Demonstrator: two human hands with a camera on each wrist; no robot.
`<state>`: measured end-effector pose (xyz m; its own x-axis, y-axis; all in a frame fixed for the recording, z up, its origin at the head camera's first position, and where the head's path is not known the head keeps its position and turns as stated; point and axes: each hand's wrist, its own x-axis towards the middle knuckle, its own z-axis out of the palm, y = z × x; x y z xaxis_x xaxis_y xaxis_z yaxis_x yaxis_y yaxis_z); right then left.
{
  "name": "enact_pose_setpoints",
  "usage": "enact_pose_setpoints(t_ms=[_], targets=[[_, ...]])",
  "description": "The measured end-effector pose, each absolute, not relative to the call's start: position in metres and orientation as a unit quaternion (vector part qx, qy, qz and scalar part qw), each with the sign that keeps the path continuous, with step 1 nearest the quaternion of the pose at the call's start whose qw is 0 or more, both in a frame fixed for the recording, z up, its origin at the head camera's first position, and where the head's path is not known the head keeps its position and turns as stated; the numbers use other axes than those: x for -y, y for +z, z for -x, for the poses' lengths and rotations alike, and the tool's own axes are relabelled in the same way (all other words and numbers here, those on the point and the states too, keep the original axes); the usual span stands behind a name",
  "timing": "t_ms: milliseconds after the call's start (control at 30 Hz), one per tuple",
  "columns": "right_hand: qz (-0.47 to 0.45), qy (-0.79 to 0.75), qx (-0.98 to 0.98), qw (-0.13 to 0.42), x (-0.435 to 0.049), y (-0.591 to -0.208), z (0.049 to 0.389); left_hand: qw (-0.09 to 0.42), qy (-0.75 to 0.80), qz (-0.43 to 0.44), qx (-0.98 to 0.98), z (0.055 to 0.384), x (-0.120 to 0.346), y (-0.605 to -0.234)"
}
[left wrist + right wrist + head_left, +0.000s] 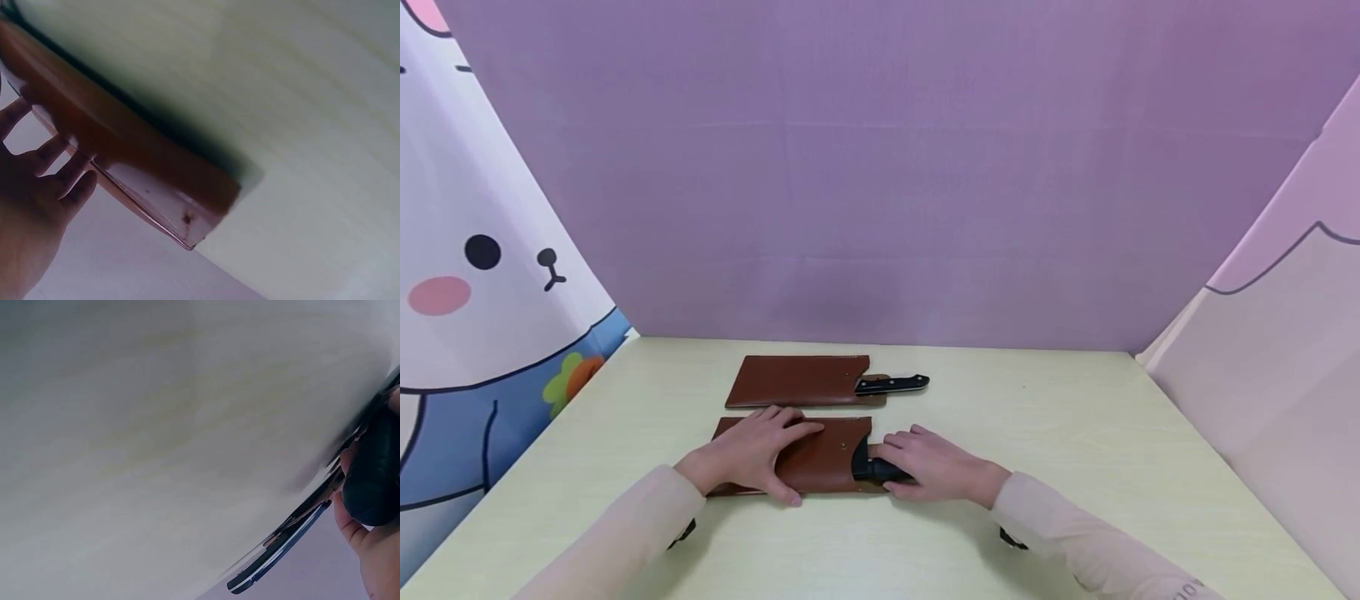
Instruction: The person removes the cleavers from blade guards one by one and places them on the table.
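A brown leather knife sheath (827,458) lies on the table nearest me, with a knife (874,470) in it. The black heel of its blade and its handle stick out of the right end; the rest of the blade is hidden inside. My left hand (760,454) rests spread over the sheath's left part, thumb toward the near edge. In the left wrist view, its fingertips touch the brown leather (125,144). My right hand (932,465) grips the knife's handle, whose rounded dark end (373,494) shows in the right wrist view.
Behind lies a second brown sheath (805,381), holding a knife whose riveted black handle (895,384) points right. The pale wood-grain table (1075,433) meets a purple backdrop (880,183) at its far edge. Cartoon-printed cloth (475,350) hangs on the left.
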<state>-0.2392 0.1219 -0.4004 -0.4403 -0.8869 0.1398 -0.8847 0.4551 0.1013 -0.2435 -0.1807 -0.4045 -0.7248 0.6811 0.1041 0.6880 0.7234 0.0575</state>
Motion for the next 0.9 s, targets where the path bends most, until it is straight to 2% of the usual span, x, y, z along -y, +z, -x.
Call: enact_pose_setpoints(t_ms=[433,900], targets=[[-0.500,0.043,0.864,0.045,-0.1192,-0.3984,0.2390,0.048,-0.032,0.365,0.929,0.2413,0.1785,-0.3998],[-0.506,0.058,0.857,0.072,-0.1196,-0.4010,0.2368,0.055,-0.024,0.366,0.929,0.2405,0.1779,-0.3981]])
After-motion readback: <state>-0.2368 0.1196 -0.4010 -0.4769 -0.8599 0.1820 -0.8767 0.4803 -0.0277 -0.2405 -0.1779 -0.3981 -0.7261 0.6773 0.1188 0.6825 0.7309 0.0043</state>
